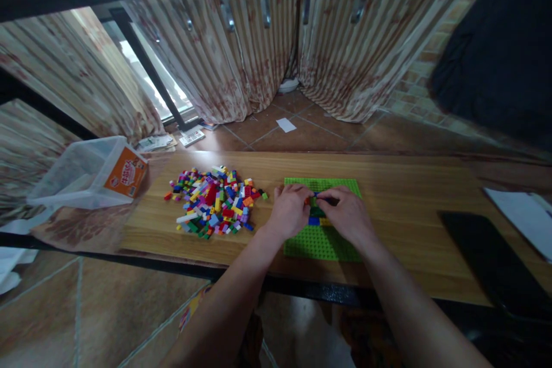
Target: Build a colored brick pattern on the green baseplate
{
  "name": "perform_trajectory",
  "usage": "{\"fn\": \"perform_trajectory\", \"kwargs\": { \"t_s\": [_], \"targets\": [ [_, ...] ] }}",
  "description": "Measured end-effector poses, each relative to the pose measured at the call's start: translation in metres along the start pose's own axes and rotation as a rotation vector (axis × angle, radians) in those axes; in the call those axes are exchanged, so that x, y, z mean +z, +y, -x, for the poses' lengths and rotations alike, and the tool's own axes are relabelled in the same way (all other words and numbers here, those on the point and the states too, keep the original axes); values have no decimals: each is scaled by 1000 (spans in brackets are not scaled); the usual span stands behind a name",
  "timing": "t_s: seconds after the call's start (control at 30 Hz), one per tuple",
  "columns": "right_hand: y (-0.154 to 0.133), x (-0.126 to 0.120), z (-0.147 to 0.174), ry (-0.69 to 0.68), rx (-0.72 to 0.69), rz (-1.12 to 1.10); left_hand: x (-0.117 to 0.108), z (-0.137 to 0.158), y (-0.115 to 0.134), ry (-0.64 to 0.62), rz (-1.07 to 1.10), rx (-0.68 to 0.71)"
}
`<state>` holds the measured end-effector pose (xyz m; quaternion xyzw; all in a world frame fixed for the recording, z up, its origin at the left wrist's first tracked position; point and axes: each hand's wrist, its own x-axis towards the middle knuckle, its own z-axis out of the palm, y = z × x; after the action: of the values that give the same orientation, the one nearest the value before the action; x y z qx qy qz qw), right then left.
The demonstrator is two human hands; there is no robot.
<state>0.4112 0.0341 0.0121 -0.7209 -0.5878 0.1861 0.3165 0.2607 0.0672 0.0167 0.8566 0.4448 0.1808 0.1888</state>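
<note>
A lime-green studded baseplate (pixel 323 246) lies on the wooden table in front of me. Several building bricks are on its middle, among them a blue brick (pixel 314 221) and a yellow one beside it. My left hand (pixel 290 211) rests over the plate's left part, its fingers curled in and closed near the bricks. From the right, my right hand (pixel 346 213) meets it with thumb and index finger pinched at a small dark blue brick. The hands cover much of the bricks between them, and what the left fingers hold is hidden.
A heap of loose, mixed-colour bricks (pixel 215 201) spreads over the table's left part. Beyond it stands a clear plastic box (pixel 81 175) with an orange label. On the right lie a black flat object (pixel 487 259) and white paper (pixel 521 218). Metal clips hang from a bar above.
</note>
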Motion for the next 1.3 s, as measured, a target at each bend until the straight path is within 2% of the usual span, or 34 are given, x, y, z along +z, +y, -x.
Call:
{"fn": "perform_trajectory", "kwargs": {
  "t_s": [0.2, 0.47, 0.77, 1.03, 1.3],
  "targets": [
    [8, -4, 0, -82, -117, -13, -2, 3, 2, 14, -44, 17],
    [14, -3, -3, -115, -170, 12, 0, 4, 0, 28, -37, 28],
    [23, 2, -2, -70, -139, -130, -1, 3, -2, 15, -32, 10],
    [23, 2, -1, -69, -133, -134, -1, 6, 5, -19, -175, 40],
    [21, 1, 0, -74, -156, -103, 3, 7, 3, -6, -209, 69]
  ]
}}
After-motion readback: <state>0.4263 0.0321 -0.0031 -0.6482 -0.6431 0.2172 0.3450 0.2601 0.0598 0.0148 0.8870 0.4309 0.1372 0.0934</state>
